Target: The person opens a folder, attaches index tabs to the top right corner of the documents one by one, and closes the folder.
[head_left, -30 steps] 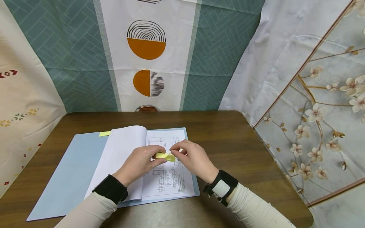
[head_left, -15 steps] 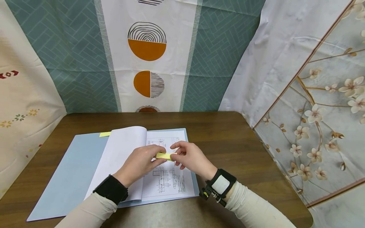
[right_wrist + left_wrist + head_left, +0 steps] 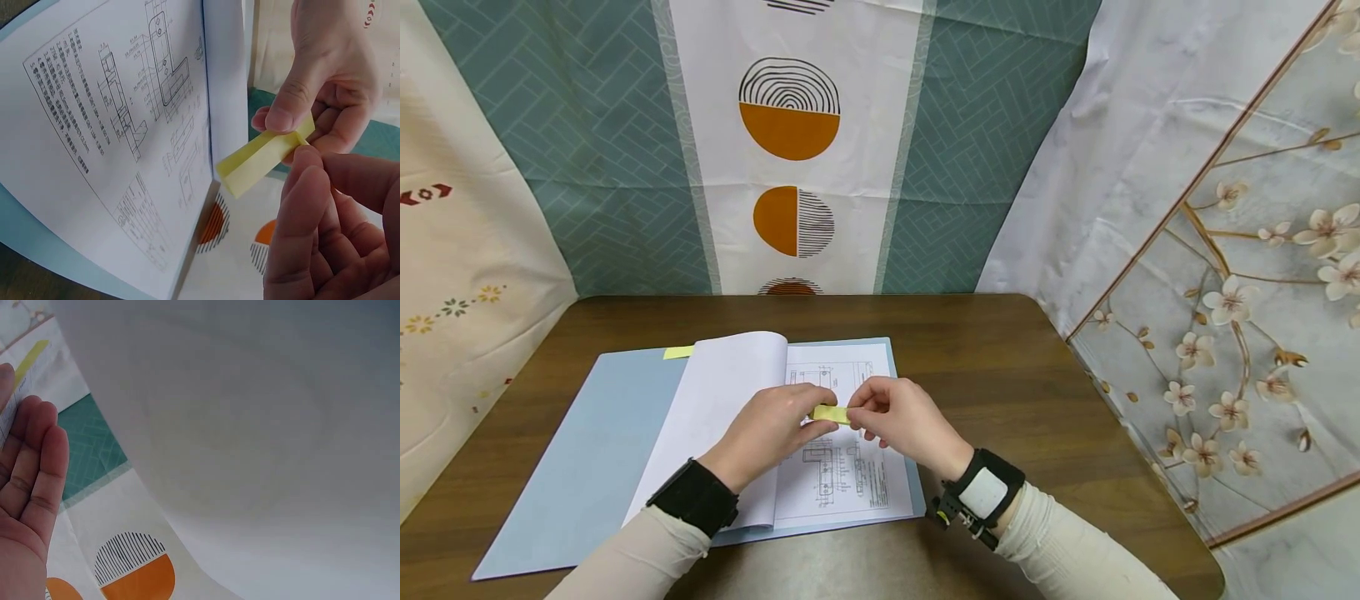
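On my head view, the left hand (image 3: 775, 425) reaches in over the open blue folder (image 3: 572, 433), its grip pinching the left end of a yellow note strip (image 3: 831, 414) between thumb and fingers. The right hand (image 3: 898, 412) meets it from the other side, and I read its grip as thumb and index finger pinching the strip's right end. I have the strip above the drawing page (image 3: 850, 479), in from the folder's right edge. The folder lies across the left part of the surface (image 3: 970, 358), and a curled white page (image 3: 722, 400) overlaps its left cover. A yellow tab (image 3: 678, 352) sits at that cover's top edge, beside the page. Through the left wrist camera I get mostly a blurred pale sheet; the left hand's fingers lie along the left edge, with a yellow piece beyond them, and I cannot tell the grip from here. My right wrist view is clearer: the left thumb presses on the strip near one end, the right fingertips pinch at its edge just beside that thumb, and the strip's free end points toward the drawing page.
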Motion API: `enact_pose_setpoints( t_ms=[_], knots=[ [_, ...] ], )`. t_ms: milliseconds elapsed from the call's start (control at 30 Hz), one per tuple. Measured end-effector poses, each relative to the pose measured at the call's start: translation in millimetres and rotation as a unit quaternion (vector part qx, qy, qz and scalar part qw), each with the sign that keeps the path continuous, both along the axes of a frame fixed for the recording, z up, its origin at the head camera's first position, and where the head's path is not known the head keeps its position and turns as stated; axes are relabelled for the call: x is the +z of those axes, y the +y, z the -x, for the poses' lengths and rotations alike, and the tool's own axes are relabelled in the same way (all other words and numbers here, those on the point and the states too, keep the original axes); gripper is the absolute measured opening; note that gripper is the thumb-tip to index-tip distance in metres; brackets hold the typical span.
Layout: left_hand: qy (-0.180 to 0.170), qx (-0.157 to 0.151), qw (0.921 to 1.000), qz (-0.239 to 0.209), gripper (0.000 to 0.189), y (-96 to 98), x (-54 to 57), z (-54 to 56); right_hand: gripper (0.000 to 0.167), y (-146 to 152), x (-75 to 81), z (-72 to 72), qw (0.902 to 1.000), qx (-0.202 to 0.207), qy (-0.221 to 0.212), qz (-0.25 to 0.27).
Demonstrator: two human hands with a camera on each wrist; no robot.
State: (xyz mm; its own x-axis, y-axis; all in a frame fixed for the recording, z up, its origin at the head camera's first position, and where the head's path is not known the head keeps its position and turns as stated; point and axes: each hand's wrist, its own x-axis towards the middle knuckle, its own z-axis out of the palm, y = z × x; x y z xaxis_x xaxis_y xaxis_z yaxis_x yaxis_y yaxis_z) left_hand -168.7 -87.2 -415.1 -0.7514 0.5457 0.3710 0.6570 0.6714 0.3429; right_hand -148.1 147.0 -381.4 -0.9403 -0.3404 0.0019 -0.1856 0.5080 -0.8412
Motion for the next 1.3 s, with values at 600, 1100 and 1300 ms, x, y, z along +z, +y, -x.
enact_pose_setpoints(
  t_ms=[600, 1100, 1300],
  knots=[
    [0.002, 0.033, 0.9994, 0.011, 0.037, -6.3, -6.1, 3.9, 0.006, -1.7, 11.8, -6.4, 0.9989, -0.014, 0.042, -0.015],
    [-0.067, 0.061, 0.9957, -0.016, 0.033, -13.4, -13.1, 4.0, 0.014, 32.9, 2.0, 32.2, 0.9919, -0.099, 0.071, -0.035],
    [-0.085, 0.07, 0.9937, -0.022, 0.034, -15.0, -15.6, 2.4, 0.017, 48.7, -1.3, 54.1, 0.9899, -0.119, 0.06, -0.049]
  ],
)
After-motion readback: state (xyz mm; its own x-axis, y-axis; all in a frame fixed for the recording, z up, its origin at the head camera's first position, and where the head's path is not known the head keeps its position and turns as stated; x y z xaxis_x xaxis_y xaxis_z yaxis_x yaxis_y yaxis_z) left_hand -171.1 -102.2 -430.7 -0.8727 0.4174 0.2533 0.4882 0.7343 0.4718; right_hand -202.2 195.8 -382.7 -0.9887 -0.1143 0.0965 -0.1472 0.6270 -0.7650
